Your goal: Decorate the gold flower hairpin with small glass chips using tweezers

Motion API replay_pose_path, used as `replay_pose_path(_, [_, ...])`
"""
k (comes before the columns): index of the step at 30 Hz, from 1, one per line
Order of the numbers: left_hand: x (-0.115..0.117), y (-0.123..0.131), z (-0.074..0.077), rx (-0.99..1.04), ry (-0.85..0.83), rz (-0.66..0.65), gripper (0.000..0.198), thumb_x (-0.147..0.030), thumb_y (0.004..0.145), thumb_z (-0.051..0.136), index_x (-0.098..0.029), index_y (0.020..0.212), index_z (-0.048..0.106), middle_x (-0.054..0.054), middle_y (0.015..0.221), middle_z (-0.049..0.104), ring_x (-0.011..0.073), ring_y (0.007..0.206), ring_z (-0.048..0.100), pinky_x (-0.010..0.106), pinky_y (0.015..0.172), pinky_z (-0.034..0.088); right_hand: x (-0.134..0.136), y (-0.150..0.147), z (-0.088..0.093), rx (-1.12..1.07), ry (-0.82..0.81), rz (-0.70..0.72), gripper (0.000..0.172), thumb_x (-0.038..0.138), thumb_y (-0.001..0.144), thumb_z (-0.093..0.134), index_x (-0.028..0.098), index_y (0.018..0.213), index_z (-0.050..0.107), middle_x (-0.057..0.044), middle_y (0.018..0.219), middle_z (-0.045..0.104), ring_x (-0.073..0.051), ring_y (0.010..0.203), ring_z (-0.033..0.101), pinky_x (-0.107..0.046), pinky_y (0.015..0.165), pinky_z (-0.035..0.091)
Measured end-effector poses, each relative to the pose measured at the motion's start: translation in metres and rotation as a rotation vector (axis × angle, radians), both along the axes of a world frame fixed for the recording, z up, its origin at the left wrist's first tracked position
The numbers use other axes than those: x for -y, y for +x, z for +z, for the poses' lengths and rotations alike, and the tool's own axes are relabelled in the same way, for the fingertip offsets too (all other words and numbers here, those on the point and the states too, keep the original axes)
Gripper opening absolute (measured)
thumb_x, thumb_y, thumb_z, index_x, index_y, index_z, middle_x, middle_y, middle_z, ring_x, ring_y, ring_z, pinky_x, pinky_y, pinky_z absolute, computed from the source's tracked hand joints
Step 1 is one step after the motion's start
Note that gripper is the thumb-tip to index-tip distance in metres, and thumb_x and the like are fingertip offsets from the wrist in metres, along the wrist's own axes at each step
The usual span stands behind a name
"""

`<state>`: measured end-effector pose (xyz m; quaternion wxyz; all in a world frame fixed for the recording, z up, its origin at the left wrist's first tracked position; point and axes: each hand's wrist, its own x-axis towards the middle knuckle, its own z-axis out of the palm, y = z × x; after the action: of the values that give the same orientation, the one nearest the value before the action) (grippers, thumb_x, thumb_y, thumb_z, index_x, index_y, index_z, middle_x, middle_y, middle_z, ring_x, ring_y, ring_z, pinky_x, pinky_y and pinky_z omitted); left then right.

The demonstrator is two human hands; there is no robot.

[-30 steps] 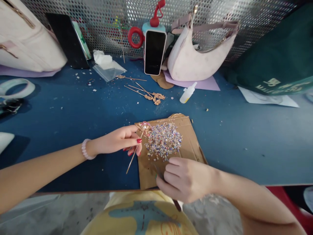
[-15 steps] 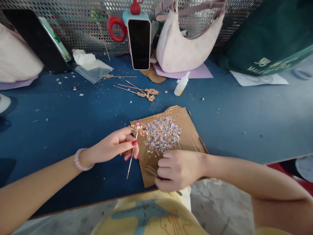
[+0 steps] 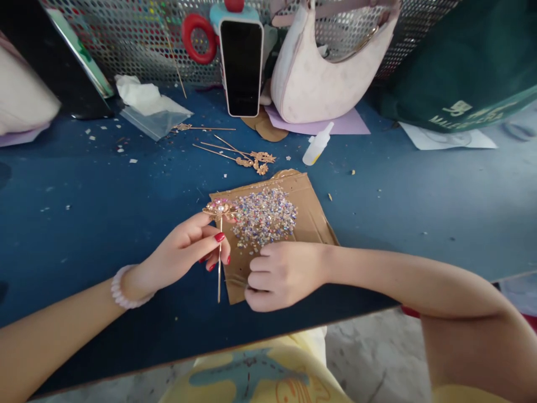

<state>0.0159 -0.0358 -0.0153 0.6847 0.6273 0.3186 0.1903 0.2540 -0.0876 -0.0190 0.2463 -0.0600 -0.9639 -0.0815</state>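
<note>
My left hand pinches the thin stem of a gold hairpin. The pin's flower-shaped head, set with pink stones and a pearl-like bead, is up at the index finger. Close by lies a piece of cardboard bearing a heap of small multicoloured rhinestones. Over the cardboard's near part, my right hand is closed around tweezers; their thin tips poke out to the left, and the rest is hidden under the fingers.
Beyond the cardboard lie several gold hairpins and a small glue bottle. A phone stands upright at the back, beside a pale handbag and a dark green bag. A plastic bag lies at back left.
The cardboard with its rhinestones has shifted left and slightly away, and both hands have moved left with it. The hairpin in my left hand now stands straighter. The view has also shifted slightly.
</note>
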Motion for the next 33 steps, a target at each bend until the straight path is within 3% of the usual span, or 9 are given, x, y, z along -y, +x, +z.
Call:
replay_pose_path(6, [0.001,0.0,0.003,-0.013,0.002,0.031,0.01,-0.025,0.102,0.046,-0.021,0.094,0.041,-0.002,0.068,0.068,0.0089,0.049,0.056,0.02,0.047,0.044,0.0,0.01,0.008,-0.119,-0.01,0.002,0.014,0.017,0.092,0.064,0.016,0.078,0.062,0.008,0.056,0.042,-0.01,0.049,0.04,-0.028,0.048,0.022])
replay_pose_path(8, [0.002,0.0,0.004,-0.022,-0.001,0.012,0.011,-0.027,0.102,0.046,-0.022,0.093,0.041,-0.001,0.068,0.069,0.0093,0.049,0.057,0.02,0.047,0.044,-0.001,0.021,0.013,-0.116,-0.108,-0.034,0.011,0.02,0.095,0.063,0.011,0.092,0.066,0.007,0.058,0.046,-0.011,0.05,0.042,-0.029,0.047,0.026])
replay_pose_path(11, [0.004,-0.001,0.005,-0.052,-0.011,-0.034,0.014,-0.027,0.101,0.046,-0.022,0.088,0.043,0.001,0.071,0.071,0.01,0.049,0.059,0.021,0.047,0.046,-0.004,0.044,0.018,-0.16,-0.341,-0.131,0.025,0.02,0.105,0.044,0.005,0.118,0.059,0.004,0.061,0.054,-0.013,0.054,0.049,-0.03,0.051,0.036])
replay_pose_path(14, [0.007,-0.004,0.006,-0.093,-0.019,-0.091,0.018,-0.027,0.102,0.046,-0.022,0.084,0.045,0.002,0.071,0.072,0.0098,0.049,0.059,0.021,0.048,0.047,-0.009,0.067,0.017,-0.277,-0.605,-0.297,0.024,0.027,0.109,0.041,0.011,0.119,0.056,0.004,0.062,0.057,-0.011,0.057,0.055,-0.025,0.058,0.046])
replay_pose_path(16, [0.008,-0.007,0.005,-0.106,-0.021,-0.11,0.019,-0.027,0.101,0.047,-0.022,0.083,0.045,0.001,0.068,0.072,0.0093,0.047,0.057,0.02,0.045,0.043,-0.011,0.077,0.015,-0.309,-0.699,-0.381,0.023,0.032,0.109,0.044,0.013,0.115,0.057,0.001,0.068,0.063,-0.009,0.06,0.059,-0.021,0.058,0.047])
replay_pose_path(19, [0.009,-0.009,0.006,-0.139,0.006,-0.131,0.019,-0.026,0.1,0.048,-0.022,0.081,0.049,0.0,0.066,0.072,0.0096,0.046,0.057,0.02,0.042,0.039,-0.014,0.084,0.011,-0.343,-0.728,-0.424,0.025,0.035,0.107,0.049,0.014,0.106,0.062,-0.001,0.071,0.067,-0.008,0.06,0.062,-0.019,0.056,0.047])
replay_pose_path(21, [0.008,-0.009,0.008,-0.217,0.126,-0.216,0.024,-0.024,0.1,0.046,-0.021,0.078,0.055,0.001,0.067,0.072,0.0103,0.049,0.061,0.022,0.047,0.045,-0.015,0.085,0.008,-0.372,-0.732,-0.428,0.025,0.036,0.106,0.052,0.015,0.098,0.064,-0.001,0.07,0.068,-0.008,0.061,0.062,-0.02,0.057,0.048])
replay_pose_path(23, [0.008,-0.009,0.01,-0.238,0.144,-0.218,0.029,-0.022,0.099,0.044,-0.02,0.074,0.06,0.001,0.066,0.071,0.0101,0.049,0.06,0.022,0.049,0.046,-0.016,0.084,0.007,-0.387,-0.736,-0.429,0.026,0.035,0.106,0.053,0.016,0.093,0.065,-0.002,0.071,0.069,-0.009,0.062,0.064,-0.021,0.059,0.049])
replay_pose_path(33, [0.009,-0.011,0.016,-0.258,0.168,-0.227,0.035,-0.018,0.098,0.044,-0.021,0.074,0.069,-0.001,0.066,0.069,0.0091,0.051,0.059,0.019,0.049,0.046,-0.016,0.082,0.013,-0.349,-0.724,-0.463,0.026,0.031,0.107,0.049,0.016,0.092,0.065,-0.002,0.073,0.07,-0.01,0.064,0.065,-0.023,0.06,0.05])
